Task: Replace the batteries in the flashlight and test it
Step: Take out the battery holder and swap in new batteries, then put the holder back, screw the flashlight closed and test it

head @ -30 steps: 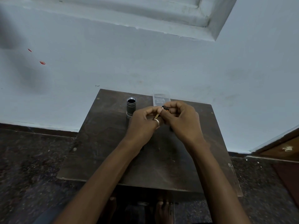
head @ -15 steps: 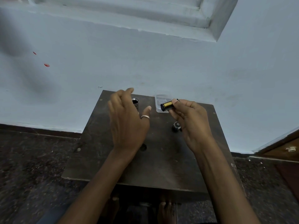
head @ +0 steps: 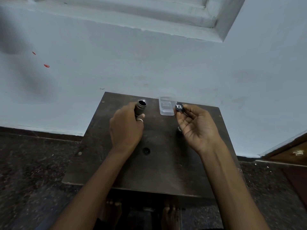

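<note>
The flashlight body (head: 141,106) is a dark metal tube that stands upright at the back of the small wooden table (head: 166,171), its open end up. My left hand (head: 126,128) is wrapped around its lower part. My right hand (head: 197,128) is raised palm up to the right and pinches a battery (head: 179,107) at the fingertips, seen end-on as a dark disc with a silver centre. A small dark cap (head: 179,129) lies on the table, mostly hidden behind my right hand.
A clear plastic case (head: 166,107) lies at the table's back edge between my hands. The tabletop has a round hole (head: 146,151) near its middle. A pale wall rises right behind the table. Bare feet (head: 167,214) show under the front edge.
My hands separated from a joint hold on the battery. The left hand went left and closed on the flashlight body. The right hand kept the battery and turned it end-on.
</note>
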Available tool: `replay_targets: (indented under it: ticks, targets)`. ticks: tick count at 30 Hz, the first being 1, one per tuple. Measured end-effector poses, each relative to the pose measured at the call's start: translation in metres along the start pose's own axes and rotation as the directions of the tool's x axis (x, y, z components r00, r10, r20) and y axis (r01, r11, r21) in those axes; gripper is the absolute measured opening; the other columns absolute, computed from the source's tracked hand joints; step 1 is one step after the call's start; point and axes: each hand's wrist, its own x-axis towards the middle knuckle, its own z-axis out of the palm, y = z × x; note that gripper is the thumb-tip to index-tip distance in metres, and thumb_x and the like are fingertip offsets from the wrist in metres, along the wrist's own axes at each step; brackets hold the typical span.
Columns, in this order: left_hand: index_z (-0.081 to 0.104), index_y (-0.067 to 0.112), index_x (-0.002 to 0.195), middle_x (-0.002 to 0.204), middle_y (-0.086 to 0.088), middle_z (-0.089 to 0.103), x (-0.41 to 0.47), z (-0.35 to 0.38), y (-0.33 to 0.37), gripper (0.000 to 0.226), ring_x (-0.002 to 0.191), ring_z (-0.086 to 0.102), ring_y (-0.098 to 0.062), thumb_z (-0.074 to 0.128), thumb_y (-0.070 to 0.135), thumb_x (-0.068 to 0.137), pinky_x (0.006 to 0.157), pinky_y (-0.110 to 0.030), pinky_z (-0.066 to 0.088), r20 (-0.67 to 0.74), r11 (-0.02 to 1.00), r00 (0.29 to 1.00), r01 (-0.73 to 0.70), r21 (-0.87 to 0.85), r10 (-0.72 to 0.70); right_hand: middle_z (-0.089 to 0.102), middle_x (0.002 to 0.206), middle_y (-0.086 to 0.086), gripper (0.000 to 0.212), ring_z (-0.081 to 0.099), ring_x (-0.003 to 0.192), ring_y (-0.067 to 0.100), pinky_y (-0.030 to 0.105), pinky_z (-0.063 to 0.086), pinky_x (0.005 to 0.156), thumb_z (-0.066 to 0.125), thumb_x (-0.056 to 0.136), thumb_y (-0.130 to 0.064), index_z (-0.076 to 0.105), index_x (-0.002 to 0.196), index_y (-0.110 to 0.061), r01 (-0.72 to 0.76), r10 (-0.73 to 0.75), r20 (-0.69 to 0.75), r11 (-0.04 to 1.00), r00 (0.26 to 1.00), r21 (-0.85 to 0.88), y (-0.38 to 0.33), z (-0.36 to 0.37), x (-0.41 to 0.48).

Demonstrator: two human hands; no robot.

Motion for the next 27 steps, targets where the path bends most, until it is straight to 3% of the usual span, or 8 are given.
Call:
replay_targets:
  ticks: [5,11,15,20,23,27]
  targets:
    - [0.066,0.026,0.115,0.104,0.001,0.06,0.0,0.003,0.001,0.034,0.094,0.057,-0.022,0.071,0.019,0.083,0.078,-0.036,0.048,-0.022,0.978,0.977,-0.21,-0.006,0.21,0.072,0.096,0.017,0.005,0.073,0.088,0.024,0.022,0.062,0.072,0.062,0.092,0.001,0.067,0.094,0.002,0.117,-0.117,0.007,0.988,0.993,-0.103,0.0,-0.001,0.0]
    - [0.066,0.031,0.116,0.102,0.006,0.044,-0.001,0.008,0.003,0.037,0.091,0.052,-0.017,0.074,0.019,0.082,0.07,-0.029,0.044,0.038,0.968,0.969,-0.24,-0.073,0.244,0.071,0.098,0.017,0.002,0.072,0.105,0.03,0.025,0.06,0.082,0.066,0.093,-0.001,0.064,0.091,-0.002,0.308,-0.3,0.079,0.883,0.951,-0.354,0.006,0.001,-0.002]
    - [0.067,0.03,0.116,0.101,0.005,0.043,-0.002,0.007,0.005,0.038,0.087,0.051,-0.016,0.075,0.017,0.081,0.069,-0.028,0.043,0.038,0.966,0.966,-0.252,-0.061,0.254,0.07,0.093,0.014,0.009,0.073,0.099,0.029,0.028,0.061,0.084,0.07,0.09,-0.003,0.064,0.097,-0.001,0.366,-0.355,0.109,0.827,0.928,-0.425,0.01,0.002,-0.002]
    - [0.067,0.03,0.117,0.101,0.003,0.044,-0.002,0.008,0.005,0.039,0.087,0.052,-0.019,0.074,0.017,0.081,0.071,-0.034,0.05,0.055,0.965,0.964,-0.257,-0.054,0.26,0.076,0.093,0.008,0.018,0.076,0.092,0.024,0.047,0.061,0.088,0.081,0.079,-0.023,0.069,0.092,-0.016,0.468,-0.48,0.172,0.609,0.86,-0.641,0.016,-0.002,0.003]
    - [0.067,0.03,0.115,0.101,0.003,0.044,-0.002,0.009,0.004,0.038,0.086,0.053,-0.02,0.074,0.017,0.081,0.07,-0.034,0.049,0.06,0.964,0.963,-0.259,-0.061,0.263,0.077,0.09,-0.001,0.016,0.075,0.088,0.015,0.045,0.061,0.084,0.082,0.078,-0.032,0.072,0.088,-0.024,0.5,-0.532,0.24,0.419,0.812,-0.758,0.019,-0.002,0.005]
    - [0.067,0.031,0.115,0.102,0.003,0.045,-0.003,0.008,0.004,0.035,0.086,0.053,-0.017,0.073,0.019,0.082,0.071,-0.029,0.044,0.061,0.967,0.967,-0.245,-0.072,0.249,0.077,0.089,-0.007,0.01,0.074,0.088,0.012,0.045,0.061,0.083,0.076,0.085,-0.034,0.075,0.087,-0.024,0.526,-0.502,0.318,0.351,0.804,-0.774,0.018,-0.002,0.004]
